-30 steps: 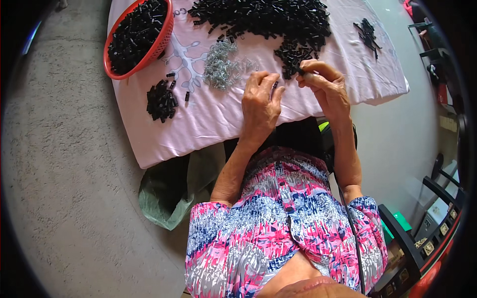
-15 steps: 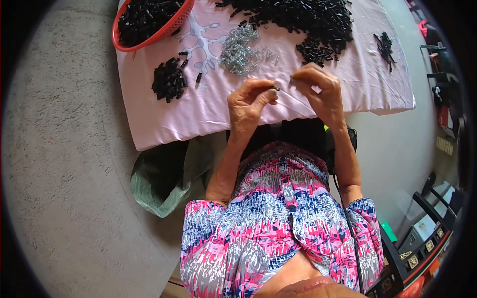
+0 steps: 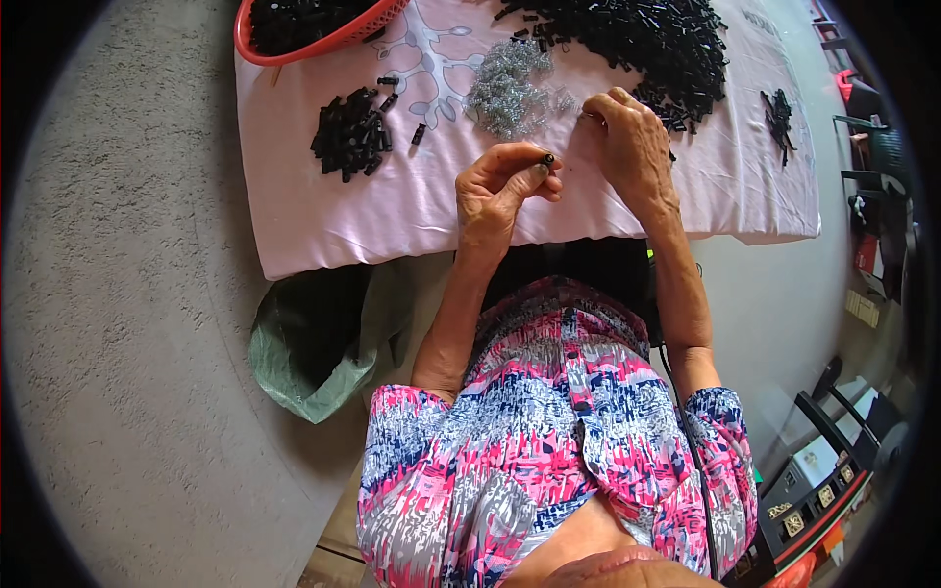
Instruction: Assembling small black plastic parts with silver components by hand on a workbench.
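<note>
My left hand (image 3: 487, 204) is over the near part of the cloth, pinching a small black cylindrical piece (image 3: 549, 159) between thumb and forefinger, one round end turned upward. My right hand (image 3: 635, 152) reaches farther forward, beside the right edge of a heap of tiny silvery springs (image 3: 508, 90). Its thumb and forefinger are closed together at the cloth; anything between them is too small to make out. Left of my hands lies a small pile of black cylindrical pieces (image 3: 351, 135), with a single black piece (image 3: 419, 133) apart from it.
A large mound of black pieces (image 3: 676, 49) covers the far right of the pink cloth (image 3: 284, 220). A red basket (image 3: 323, 46) of black parts stands far left. Thin black pieces (image 3: 777, 122) lie near the right edge. A green bag (image 3: 304, 377) hangs open below the table's left side.
My right hand has moved forward, away from my left hand, to the edge of the spring heap. My left hand keeps the black piece, now turned end up. The view has shifted slightly.
</note>
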The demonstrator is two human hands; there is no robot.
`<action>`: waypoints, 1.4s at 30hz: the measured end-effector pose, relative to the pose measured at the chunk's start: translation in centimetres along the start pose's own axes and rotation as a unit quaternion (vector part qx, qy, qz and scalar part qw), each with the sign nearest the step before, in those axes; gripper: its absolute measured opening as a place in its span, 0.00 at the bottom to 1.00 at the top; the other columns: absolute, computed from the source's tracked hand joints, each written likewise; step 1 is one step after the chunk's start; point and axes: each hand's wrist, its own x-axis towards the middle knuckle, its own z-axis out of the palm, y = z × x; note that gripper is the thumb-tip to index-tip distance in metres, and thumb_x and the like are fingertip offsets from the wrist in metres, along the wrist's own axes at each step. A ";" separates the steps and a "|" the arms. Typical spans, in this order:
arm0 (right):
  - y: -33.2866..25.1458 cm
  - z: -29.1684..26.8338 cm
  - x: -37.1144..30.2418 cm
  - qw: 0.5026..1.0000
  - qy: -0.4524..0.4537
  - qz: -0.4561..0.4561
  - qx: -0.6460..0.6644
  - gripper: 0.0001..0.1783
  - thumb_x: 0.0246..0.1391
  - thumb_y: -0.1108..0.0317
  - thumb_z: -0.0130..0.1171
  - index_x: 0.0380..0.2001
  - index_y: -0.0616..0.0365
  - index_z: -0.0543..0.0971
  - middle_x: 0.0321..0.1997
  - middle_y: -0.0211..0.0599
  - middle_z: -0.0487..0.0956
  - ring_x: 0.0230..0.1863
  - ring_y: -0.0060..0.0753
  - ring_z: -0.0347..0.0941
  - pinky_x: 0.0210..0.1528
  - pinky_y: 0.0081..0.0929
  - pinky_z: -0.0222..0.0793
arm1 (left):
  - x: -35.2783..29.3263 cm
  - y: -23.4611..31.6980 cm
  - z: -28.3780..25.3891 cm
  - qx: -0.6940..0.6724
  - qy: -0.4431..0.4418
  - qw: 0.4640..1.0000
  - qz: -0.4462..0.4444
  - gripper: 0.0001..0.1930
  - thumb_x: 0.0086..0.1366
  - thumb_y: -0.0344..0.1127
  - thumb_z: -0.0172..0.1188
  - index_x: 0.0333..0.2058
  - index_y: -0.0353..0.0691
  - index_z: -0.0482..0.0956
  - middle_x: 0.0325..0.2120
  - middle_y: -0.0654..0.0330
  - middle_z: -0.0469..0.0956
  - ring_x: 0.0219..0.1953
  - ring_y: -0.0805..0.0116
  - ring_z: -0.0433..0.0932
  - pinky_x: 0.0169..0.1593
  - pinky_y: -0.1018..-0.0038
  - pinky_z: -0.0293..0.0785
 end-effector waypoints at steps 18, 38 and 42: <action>-0.9 -2.5 -5.3 0.832 0.002 0.032 0.554 0.09 0.51 0.83 0.61 0.37 0.67 0.80 0.38 0.35 0.82 0.36 0.22 0.80 0.35 0.18 0.76 | -0.6 -0.3 1.7 0.057 -0.029 0.998 -0.008 0.06 0.62 0.23 0.63 0.39 0.31 0.79 0.33 0.55 0.82 0.32 0.71 0.82 0.36 0.76 0.80; 2.2 -3.0 -5.3 0.988 0.031 -0.091 0.123 0.11 0.47 0.82 0.61 0.36 0.60 0.80 0.38 0.37 0.76 0.37 0.40 0.77 0.36 0.32 0.76 | -1.2 -0.4 -0.4 -0.039 -0.025 0.999 -0.003 0.09 0.65 0.22 0.58 0.44 0.32 0.77 0.36 0.53 0.81 0.36 0.68 0.81 0.42 0.73 0.78; 1.9 -2.9 -4.6 0.985 -0.009 -0.167 0.032 0.17 0.40 0.82 0.60 0.38 0.61 0.79 0.40 0.36 0.76 0.44 0.37 0.74 0.40 0.33 0.76 | -1.1 -0.3 -0.2 -0.062 -0.012 0.998 -0.007 0.09 0.65 0.22 0.58 0.43 0.31 0.77 0.36 0.53 0.81 0.36 0.69 0.81 0.42 0.73 0.78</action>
